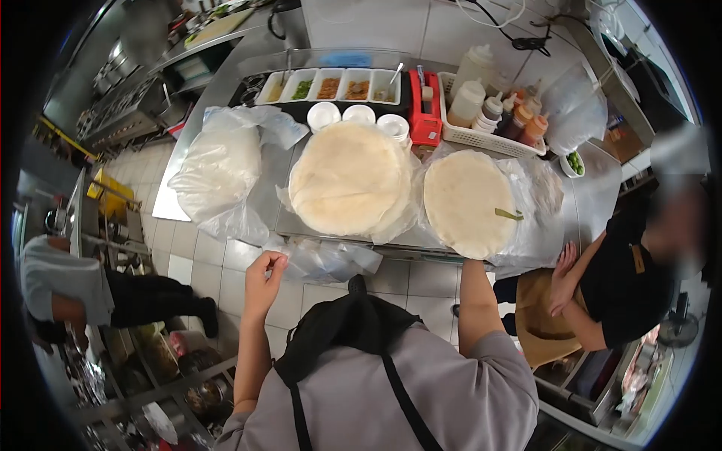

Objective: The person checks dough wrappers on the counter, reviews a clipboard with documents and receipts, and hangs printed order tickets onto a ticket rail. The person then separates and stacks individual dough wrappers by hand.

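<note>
My left hand (266, 279) is raised in front of the counter's edge, fingers curled in, close to a hanging clear plastic bag (320, 259); whatever it may hold is too small to make out. My right forearm reaches to the near edge of a round flatbread (462, 199) on plastic at the right, and the hand itself is hidden beneath the bread. A green strip (508, 215) lies on that bread's right side. Left of it, a larger stack of round flatbreads (350, 180) rests on plastic. A wrapped plastic bag (222, 165) sits farther left.
Behind the breads are a row of food trays (328, 85), white stacked cups (324, 116), a red device (426, 113) and a basket (492, 139) of sauce bottles. A co-worker (624, 270) stands at the right with crossed forearms; another person (75, 278) bends at the left.
</note>
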A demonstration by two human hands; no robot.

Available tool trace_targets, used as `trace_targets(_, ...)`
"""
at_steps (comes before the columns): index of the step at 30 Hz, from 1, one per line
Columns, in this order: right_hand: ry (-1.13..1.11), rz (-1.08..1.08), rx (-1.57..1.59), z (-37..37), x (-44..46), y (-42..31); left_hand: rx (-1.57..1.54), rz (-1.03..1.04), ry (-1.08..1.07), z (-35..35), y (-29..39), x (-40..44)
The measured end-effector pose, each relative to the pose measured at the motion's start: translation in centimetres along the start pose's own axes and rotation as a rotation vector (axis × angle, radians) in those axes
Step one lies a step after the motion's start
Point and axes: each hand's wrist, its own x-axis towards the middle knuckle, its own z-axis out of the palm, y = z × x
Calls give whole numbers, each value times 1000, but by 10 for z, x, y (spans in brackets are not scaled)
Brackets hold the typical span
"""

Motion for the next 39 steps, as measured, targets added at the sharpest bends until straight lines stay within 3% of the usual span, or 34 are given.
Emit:
trace_targets(6, -3, -35, 77, 12, 10, -1, 164, -110, -14, -1, -1, -53)
trace_targets(9, -9, -36, 144, 23, 18, 5, 175, -38, -25, 2, -6, -73)
trace_targets(12, -19, -18, 220, 28, 23, 4, 198, -135, -94, 9, -4, -95)
trace_targets(21, -10, 85, 651, 40, -13, 16, 271, -65, -151, 29, 2, -120)
trace_targets(24, 166, -13, 725, 30, -67, 20, 264, -40, -153, 33, 4, -122)
trace_targets(28, 728, -163, 293, -24, -123, -20, 232, 17, -151, 39, 3, -124)
trace_targets(31, 544, 492, 677, -39, -113, -31, 242, 4, -186, 41, 4, -119)
trace_targets(32, 429, 596, 915, -25, -98, -17, 227, 3, -195, 43, 5, -118)
trace_targets(35, 131, 546, 1721, 43, -43, 57, 196, 21, -227, 41, 4, -109)
trace_targets(39, 16, 560, 1689, 4, -80, 61, 133, 84, -325, 32, -9, -93)
